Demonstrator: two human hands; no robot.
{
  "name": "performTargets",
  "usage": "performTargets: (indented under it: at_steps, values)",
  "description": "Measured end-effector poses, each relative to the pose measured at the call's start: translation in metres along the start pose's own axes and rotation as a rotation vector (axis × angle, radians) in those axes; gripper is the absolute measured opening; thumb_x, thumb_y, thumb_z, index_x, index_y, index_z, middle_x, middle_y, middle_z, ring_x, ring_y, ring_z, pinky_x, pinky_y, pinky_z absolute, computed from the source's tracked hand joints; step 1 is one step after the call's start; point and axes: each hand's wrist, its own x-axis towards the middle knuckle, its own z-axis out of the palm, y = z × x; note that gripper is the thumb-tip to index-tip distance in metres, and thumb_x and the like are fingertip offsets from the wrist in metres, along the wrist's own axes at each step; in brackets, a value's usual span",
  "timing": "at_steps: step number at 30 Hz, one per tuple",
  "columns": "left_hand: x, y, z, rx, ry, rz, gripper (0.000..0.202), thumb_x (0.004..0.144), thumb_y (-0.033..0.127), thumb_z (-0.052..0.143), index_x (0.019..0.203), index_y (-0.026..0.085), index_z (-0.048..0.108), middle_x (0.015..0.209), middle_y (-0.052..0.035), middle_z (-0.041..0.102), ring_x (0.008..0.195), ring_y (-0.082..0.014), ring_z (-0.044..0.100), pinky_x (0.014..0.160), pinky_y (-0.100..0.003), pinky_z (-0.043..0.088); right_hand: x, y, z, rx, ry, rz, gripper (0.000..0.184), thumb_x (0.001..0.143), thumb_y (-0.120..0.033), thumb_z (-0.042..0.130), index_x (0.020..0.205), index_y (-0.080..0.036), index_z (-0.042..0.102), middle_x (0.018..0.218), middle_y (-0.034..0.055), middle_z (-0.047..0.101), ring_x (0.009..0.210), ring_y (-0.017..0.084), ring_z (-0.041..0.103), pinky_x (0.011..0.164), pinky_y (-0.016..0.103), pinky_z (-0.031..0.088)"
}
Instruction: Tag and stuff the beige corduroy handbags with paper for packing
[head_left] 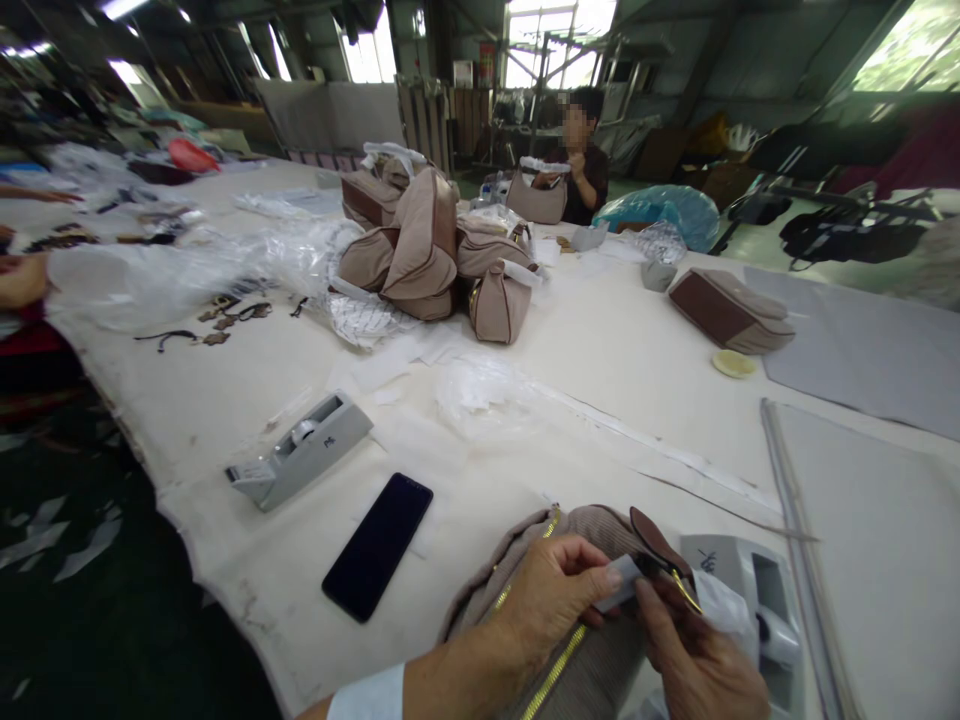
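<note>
A taupe ribbed handbag point(600, 535) with gold zippers lies at the front of the table, below both hands. My left hand point(544, 600) is closed, its thumb and fingers pinching a small whitish slip point(621, 583). My right hand point(701, 660) is closed too, with its thumb and fingertips at the slip's right edge. Just above them are a brown leather tab point(654, 535) and a gold ring point(686, 592) on the bag. White wrapping point(724, 605) covers the strap beside my right hand. The right fingers are partly hidden.
A grey tape dispenser point(315, 450) and a black phone point(379, 545) lie left; another dispenser point(780, 570) stands right of my hands. Further back are a pile of handbags point(424, 240), plastic wrapping point(225, 265) and a single bag point(727, 308). A person point(589, 170) sits across the table.
</note>
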Motion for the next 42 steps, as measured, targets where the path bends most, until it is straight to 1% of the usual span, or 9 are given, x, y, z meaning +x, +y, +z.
performTargets:
  at_steps: [5,9,12,17,21,27,36,40,42]
  values:
    - [-0.002,-0.001,0.001,-0.006,-0.009,-0.009,0.047,0.056,0.05,0.076,0.073,0.01,0.059,0.064,-0.0046,0.062,0.056,-0.0125,0.058,0.049,-0.021,0.041,0.001,0.014,0.001,-0.095,0.063,-0.161,0.052,0.07,-0.059,0.063,0.103,-0.019,0.066,0.092,0.0088,0.071,0.087,0.029,0.065,0.078,0.037,0.049]
    - [-0.002,0.003,0.004,-0.014,-0.002,-0.043,0.05,0.055,0.052,0.076,0.076,0.01,0.059,0.067,-0.0052,0.063,0.058,-0.0134,0.059,0.05,-0.022,0.042,0.009,0.02,-0.002,-0.171,0.066,-0.409,0.035,0.077,-0.048,0.061,0.097,-0.019,0.071,0.104,0.0099,0.07,0.101,0.03,0.062,0.087,0.037,0.046]
    - [0.001,0.005,0.008,-0.026,0.018,-0.046,0.049,0.056,0.053,0.075,0.075,0.011,0.058,0.065,-0.0041,0.062,0.057,-0.0134,0.059,0.051,-0.022,0.042,0.012,0.021,-0.005,-0.256,0.069,-0.587,0.026,0.081,-0.041,0.06,0.093,-0.022,0.073,0.098,0.0071,0.071,0.094,0.027,0.065,0.082,0.035,0.048]
    - [0.004,-0.002,0.014,-0.001,0.031,0.006,0.042,0.063,0.052,0.069,0.073,0.014,0.054,0.064,-0.0024,0.06,0.055,-0.0129,0.057,0.05,-0.022,0.04,0.022,0.016,-0.012,-0.494,0.301,-1.022,0.022,0.087,-0.033,0.059,0.102,-0.018,0.068,0.087,0.0055,0.073,0.064,0.017,0.068,0.059,0.024,0.05]
    - [0.004,-0.006,0.015,0.137,0.01,0.126,0.032,0.076,0.047,0.06,0.074,0.015,0.056,0.066,-0.0003,0.056,0.06,-0.0133,0.056,0.054,-0.023,0.042,0.04,-0.013,-0.026,-0.654,-0.056,-1.289,0.036,0.094,-0.022,0.042,0.13,-0.017,0.049,0.083,0.0039,0.073,0.054,0.013,0.066,0.046,0.019,0.047]
    - [0.004,-0.002,0.016,0.536,0.048,0.433,0.03,0.088,0.042,0.049,0.077,0.017,0.062,0.065,-0.0017,0.058,0.062,-0.0142,0.055,0.062,-0.027,0.04,0.052,-0.055,-0.038,-0.963,-0.221,-1.299,0.042,0.073,-0.001,0.04,0.102,-0.023,0.06,0.051,-0.0042,0.062,0.034,0.016,0.056,0.03,0.023,0.03]
    - [0.018,-0.02,0.021,0.035,0.001,0.217,0.03,0.076,0.044,0.064,0.077,0.016,0.056,0.052,0.0013,0.055,0.047,-0.0111,0.051,0.049,-0.022,0.04,0.05,-0.054,-0.037,-1.034,-0.196,-1.264,0.017,0.08,-0.01,0.044,0.087,-0.023,0.053,0.057,-0.0031,0.064,0.039,0.017,0.059,0.031,0.025,0.03]
    - [0.02,-0.016,0.018,0.027,-0.038,0.224,0.02,0.076,0.036,0.059,0.075,0.016,0.054,0.05,0.0018,0.055,0.045,-0.0107,0.051,0.048,-0.021,0.04,0.058,-0.076,-0.057,-0.902,-0.11,-1.423,0.033,0.091,-0.028,0.039,0.12,-0.02,0.051,0.108,0.0118,0.067,0.086,0.025,0.068,0.069,0.037,0.053]
    - [0.019,-0.013,0.013,0.036,-0.062,0.251,0.016,0.077,0.033,0.056,0.076,0.017,0.054,0.049,0.0024,0.055,0.044,-0.0105,0.05,0.048,-0.021,0.041,0.065,-0.087,-0.057,-0.874,-0.196,-1.443,0.036,0.089,-0.039,0.047,0.122,-0.025,0.052,0.121,0.0121,0.06,0.107,0.033,0.059,0.087,0.053,0.046]
